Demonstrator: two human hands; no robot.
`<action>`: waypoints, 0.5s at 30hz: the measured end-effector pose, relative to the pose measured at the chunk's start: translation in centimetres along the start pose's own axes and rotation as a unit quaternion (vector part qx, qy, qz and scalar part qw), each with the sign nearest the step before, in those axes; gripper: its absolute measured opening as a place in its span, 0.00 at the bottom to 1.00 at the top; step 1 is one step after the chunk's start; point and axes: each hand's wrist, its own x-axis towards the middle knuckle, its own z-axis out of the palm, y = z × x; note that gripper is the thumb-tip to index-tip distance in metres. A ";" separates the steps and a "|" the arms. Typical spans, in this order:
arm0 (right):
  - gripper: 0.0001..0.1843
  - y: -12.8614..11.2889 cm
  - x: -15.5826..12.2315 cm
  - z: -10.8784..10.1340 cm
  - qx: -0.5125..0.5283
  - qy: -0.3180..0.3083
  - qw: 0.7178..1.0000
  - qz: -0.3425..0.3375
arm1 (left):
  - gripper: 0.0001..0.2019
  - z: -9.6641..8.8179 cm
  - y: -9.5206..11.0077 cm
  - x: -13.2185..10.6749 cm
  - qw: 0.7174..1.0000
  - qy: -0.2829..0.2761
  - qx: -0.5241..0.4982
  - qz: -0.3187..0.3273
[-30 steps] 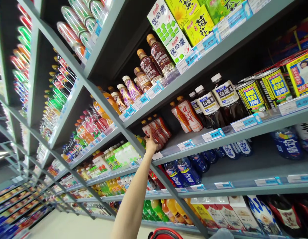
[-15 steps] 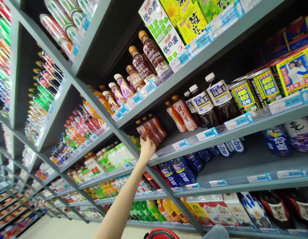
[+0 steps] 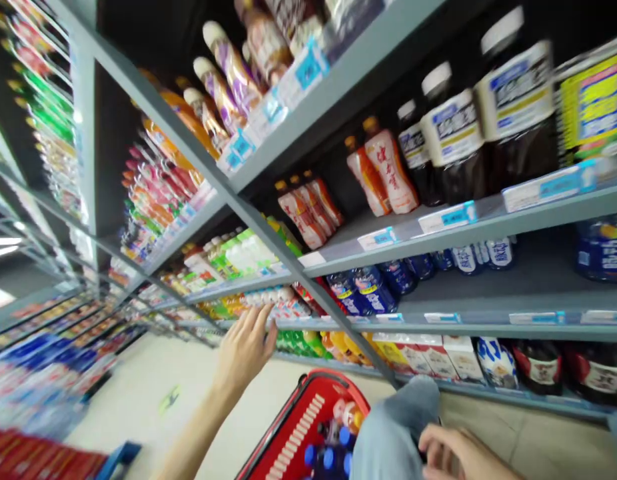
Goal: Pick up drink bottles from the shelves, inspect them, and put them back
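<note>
My left hand (image 3: 248, 343) is raised in front of the lower shelves, its fingers stretched out and the thumb apart, holding nothing. It is clear of the small group of orange-and-white drink bottles (image 3: 308, 212) standing on the shelf above. Below it, a red shopping basket (image 3: 333, 383) is on the floor with several blue-capped bottles (image 3: 328, 460) and an orange-capped bottle (image 3: 349, 417) inside. My right hand (image 3: 456, 453) is low beside my bent, jeans-clad knee (image 3: 396, 427). Its fingers are loosely bent and apart, with nothing visible in them; the frame's bottom edge cuts it off.
Grey shelving (image 3: 333, 307) slants across the view. Dark tea bottles (image 3: 453, 127) stand right of the orange-and-white ones, with blue drink bottles (image 3: 371, 290) one shelf down. Cartons (image 3: 421, 360) line the bottom shelf. Pale floor (image 3: 153, 393) lies at left.
My left hand has left the orange-and-white bottles and come down towards the basket, empty. The view has shifted, bringing the basket's contents, my knee and my right hand into sight.
</note>
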 end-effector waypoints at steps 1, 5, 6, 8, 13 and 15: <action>0.17 -0.4 -0.5 -0.1 -0.029 0.001 1.000 0.002 | 0.16 0.3 -0.7 -2.0 0.999 -0.031 0.005 -0.020; 0.19 -1.6 -1.7 -0.5 -0.101 -0.039 0.994 0.028 | 0.16 1.6 -3.3 -9.8 0.973 -0.189 0.016 -0.130; 0.19 -1.7 -1.7 -0.5 -0.106 -0.045 0.993 0.032 | 0.16 1.9 -3.9 -11.6 0.959 -0.232 0.020 -0.159; 0.19 -1.4 -1.6 -0.2 -0.111 -0.054 0.992 0.037 | 0.16 2.4 -5.0 -15.0 0.928 -0.311 0.023 -0.204; 0.21 -0.3 -1.6 1.3 -0.118 -0.080 0.988 0.053 | 0.17 4.1 -6.2 -21.6 0.869 -0.446 -0.037 -0.211; 0.20 0.1 -1.6 2.0 -0.137 -0.097 0.984 0.056 | 0.15 5.3 -5.5 -23.7 0.835 -0.508 -0.099 -0.185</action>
